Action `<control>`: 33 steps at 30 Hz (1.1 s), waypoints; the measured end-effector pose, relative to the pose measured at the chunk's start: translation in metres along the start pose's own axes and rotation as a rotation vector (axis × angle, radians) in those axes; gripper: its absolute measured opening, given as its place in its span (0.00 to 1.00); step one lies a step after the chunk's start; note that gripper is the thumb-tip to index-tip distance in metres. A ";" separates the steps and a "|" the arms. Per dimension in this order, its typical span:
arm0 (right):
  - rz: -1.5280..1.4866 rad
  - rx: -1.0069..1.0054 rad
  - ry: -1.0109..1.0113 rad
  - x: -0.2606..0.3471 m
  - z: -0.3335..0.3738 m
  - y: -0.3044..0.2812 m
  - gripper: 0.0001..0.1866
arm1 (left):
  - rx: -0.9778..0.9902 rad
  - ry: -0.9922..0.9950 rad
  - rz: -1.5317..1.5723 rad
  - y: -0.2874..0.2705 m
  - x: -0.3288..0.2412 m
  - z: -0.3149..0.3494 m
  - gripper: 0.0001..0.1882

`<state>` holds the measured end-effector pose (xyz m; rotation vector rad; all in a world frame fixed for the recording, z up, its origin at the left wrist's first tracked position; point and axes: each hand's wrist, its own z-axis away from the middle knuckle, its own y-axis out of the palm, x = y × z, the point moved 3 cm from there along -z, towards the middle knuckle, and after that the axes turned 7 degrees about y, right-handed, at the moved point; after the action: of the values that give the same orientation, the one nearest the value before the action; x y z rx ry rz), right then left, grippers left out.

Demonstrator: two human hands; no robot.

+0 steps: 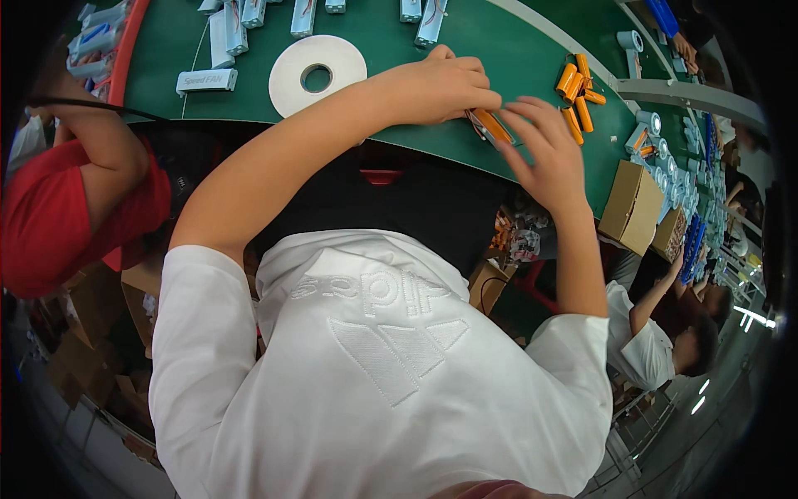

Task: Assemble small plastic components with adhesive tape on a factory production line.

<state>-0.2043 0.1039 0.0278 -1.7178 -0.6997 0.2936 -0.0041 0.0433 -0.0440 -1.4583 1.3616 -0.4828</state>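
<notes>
On the green table's near edge lies a small light-blue casing (515, 145) with an orange battery cell (492, 125) and thin wires in it. My left hand (445, 87) is closed at the casing's upper left end, its fingers bent down over the wires. What its fingertips pinch is partly hidden. Just to the right is my right hand (544, 145), fingers spread and slightly blurred, thumb beside the casing. It appears to grip nothing. A white roll of tape (287, 79) lies flat, left of my left hand.
Several loose orange cells (573, 87) lie right of my hands. Light-blue casings (303, 17) stand along the table's far side; another casing (206, 81) lies at left. A cardboard box (632, 206) stands at right. A person in red (75, 191) sits close on the left.
</notes>
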 end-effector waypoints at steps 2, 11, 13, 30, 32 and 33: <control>-0.020 -0.115 -0.027 -0.003 0.005 -0.005 0.22 | -0.010 0.020 -0.003 0.001 0.001 0.001 0.05; -1.080 0.158 0.902 -0.028 0.043 0.062 0.14 | 0.052 0.092 -0.178 0.004 -0.003 -0.004 0.12; -1.100 0.158 0.926 -0.028 0.042 0.065 0.14 | 0.059 0.095 -0.171 0.004 -0.002 -0.004 0.11; -1.184 0.271 1.054 -0.038 0.039 0.063 0.11 | 0.164 0.141 -0.244 0.003 -0.006 -0.013 0.11; -1.189 0.285 1.032 -0.036 0.037 0.064 0.11 | 0.212 0.092 -0.237 0.000 -0.007 -0.011 0.11; -1.240 0.208 1.049 -0.036 0.038 0.062 0.12 | 0.150 0.085 -0.211 -0.003 -0.007 -0.010 0.11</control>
<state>-0.2349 0.1052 -0.0472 -0.7675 -0.7307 -1.2512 -0.0132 0.0452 -0.0348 -1.4781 1.2143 -0.7736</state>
